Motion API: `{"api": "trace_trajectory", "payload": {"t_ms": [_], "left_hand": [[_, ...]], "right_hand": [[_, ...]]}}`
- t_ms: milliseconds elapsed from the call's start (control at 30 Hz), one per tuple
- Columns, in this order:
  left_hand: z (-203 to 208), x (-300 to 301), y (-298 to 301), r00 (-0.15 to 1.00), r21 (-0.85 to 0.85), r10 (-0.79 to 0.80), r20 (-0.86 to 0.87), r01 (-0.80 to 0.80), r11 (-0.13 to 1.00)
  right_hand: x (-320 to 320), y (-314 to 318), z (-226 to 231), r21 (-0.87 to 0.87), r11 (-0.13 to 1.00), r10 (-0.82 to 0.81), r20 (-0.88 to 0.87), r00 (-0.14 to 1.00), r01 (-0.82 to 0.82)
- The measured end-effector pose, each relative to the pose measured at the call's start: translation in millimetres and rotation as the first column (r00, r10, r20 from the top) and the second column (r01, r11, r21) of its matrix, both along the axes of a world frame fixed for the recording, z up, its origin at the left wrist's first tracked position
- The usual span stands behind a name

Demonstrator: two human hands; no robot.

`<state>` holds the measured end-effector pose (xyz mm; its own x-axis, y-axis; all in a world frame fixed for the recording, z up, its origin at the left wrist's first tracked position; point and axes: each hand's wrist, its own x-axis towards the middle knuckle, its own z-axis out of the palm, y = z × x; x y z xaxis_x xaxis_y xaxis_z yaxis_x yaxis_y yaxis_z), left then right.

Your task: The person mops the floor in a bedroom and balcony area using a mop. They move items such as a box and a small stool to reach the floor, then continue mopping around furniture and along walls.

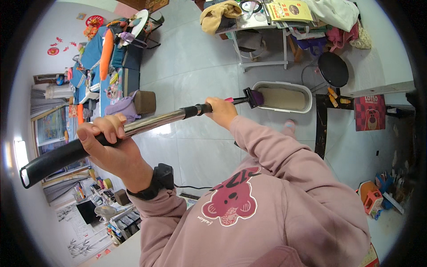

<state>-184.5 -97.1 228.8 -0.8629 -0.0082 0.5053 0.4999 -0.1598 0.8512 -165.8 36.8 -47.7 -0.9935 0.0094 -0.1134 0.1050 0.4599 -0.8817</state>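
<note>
Both hands grip one long pole (147, 124), its axis running from eight o'clock to two o'clock: the left hand (104, 142) wraps the black handle end, the right hand (221, 111), nearer the purple head (254, 96), clasps the shaft just short of one white tray (307, 100).

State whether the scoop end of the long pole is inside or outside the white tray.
Inside: the purple scoop head sits past the white tray's near rim.
</note>
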Motion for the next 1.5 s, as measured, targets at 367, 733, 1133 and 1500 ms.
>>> {"api": "trace_trajectory", "payload": {"t_ms": [367,733,1133,1500], "left_hand": [[12.2,-46.0,70.2,0.822,-0.074,-0.566,-0.062,0.562,0.824],[21.4,-74.0,186.9,0.661,-0.068,-0.75,-0.006,0.748,0.66],[-11.4,-62.2,208.6,0.392,-0.161,-0.913,0.116,0.914,0.372],[-29.2,23.6,154.8,0.918,-0.183,-0.391,-0.063,0.374,0.909]], "right_hand": [[-5.0,37.2,-0.1,-0.159,0.931,-0.345,-0.086,0.935,0.329],[-14.5,110.3,-48.8,-0.28,0.81,-0.531,0.026,0.847,0.515],[-6.6,164.3,-52.1,-0.352,0.915,-0.133,0.193,0.972,0.195],[5.0,150.1,-59.7,0.007,0.938,0.343,0.115,0.932,-0.346]]}}
